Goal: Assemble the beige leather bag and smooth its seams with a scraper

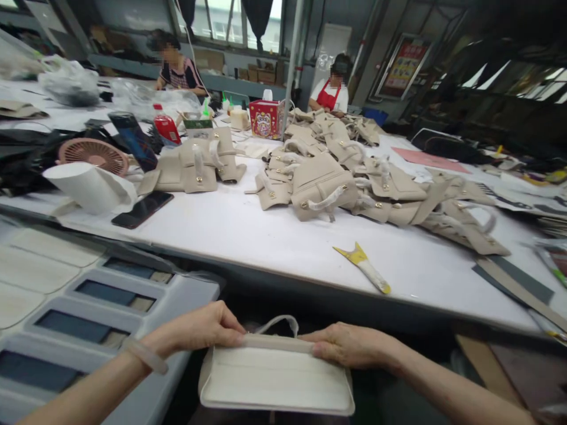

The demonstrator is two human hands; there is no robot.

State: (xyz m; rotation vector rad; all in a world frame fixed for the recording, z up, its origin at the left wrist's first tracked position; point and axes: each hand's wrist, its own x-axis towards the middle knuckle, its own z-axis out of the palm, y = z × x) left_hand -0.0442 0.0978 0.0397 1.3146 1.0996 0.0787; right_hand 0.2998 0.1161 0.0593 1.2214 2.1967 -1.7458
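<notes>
Pinching the top edge (pixel 279 343) of a pale handbag (pixel 279 378) on the near side of the white table (pixel 248 236), the left hand (pixel 215 327) and right hand (pixel 339 345) seem to be straightening it, so the next move likely needs an even, gentle pull.

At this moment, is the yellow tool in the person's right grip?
No, the yellow tool lies on the white tabletop; the right grip holds the beige handbag.

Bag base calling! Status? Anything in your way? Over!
Left hand, right hand gripping pale bag by its top edge. Handle up. Yellow-ended tool on table beyond, clear of hands.
</notes>
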